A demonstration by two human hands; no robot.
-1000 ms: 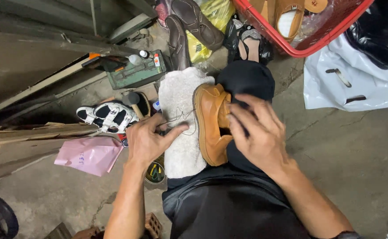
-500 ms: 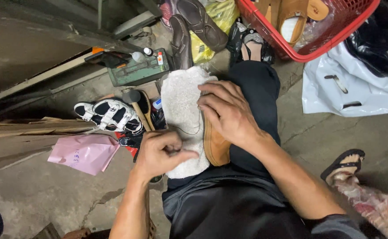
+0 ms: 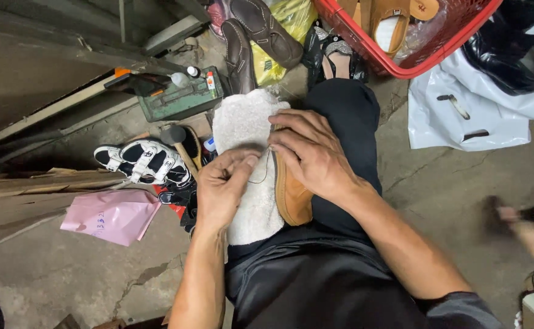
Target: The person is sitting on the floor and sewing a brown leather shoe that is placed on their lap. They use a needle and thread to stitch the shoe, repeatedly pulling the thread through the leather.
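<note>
Lying across the person's lap on a pale fleecy cloth (image 3: 242, 128), the tan leather shoe (image 3: 291, 198) is being stitched, judging by the thin thread (image 3: 261, 176) beside it. Pressing flat and open, the right hand (image 3: 313, 155) is steadying the shoe, while the left hand (image 3: 221, 189) is pinching the thread, which probably wants drawing taut. A green toolbox (image 3: 178, 100) and sandals (image 3: 142, 161) are lying nearby.

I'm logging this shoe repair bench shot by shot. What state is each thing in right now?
Tan leather shoe: lying on the lap, pressed down by the right hand.
White fleecy cloth: spread under the shoe.
Left hand: fingers pinched shut, on a thin dark thread.
Red plastic basket: open, sandals inside.
Green metal toolbox: closed, bottles on top.
Pink paper bag: flat on the floor.
</note>
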